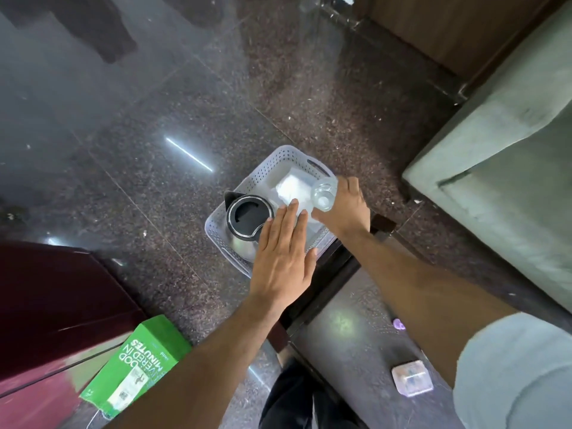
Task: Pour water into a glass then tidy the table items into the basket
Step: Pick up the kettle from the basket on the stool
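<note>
A white perforated basket [272, 164] stands on the dark speckled floor beside a table corner. In it sit a steel kettle with a black lid [246, 216] at the left and a white folded cloth or tissue pack [292, 188] in the middle. My right hand [346, 209] grips a clear glass [325, 193], tilted on its side over the basket's right part. Above the basket's near edge hovers my left hand [283, 255], flat, fingers apart, holding nothing.
A glossy dark-framed table [356, 332] lies under my right arm, with a small pale packet [411, 377] and a tiny purple object [398, 324] on it. A green carton [139, 365] lies at lower left by a maroon cabinet [46, 305]. A grey-green sofa [510, 168] fills the right.
</note>
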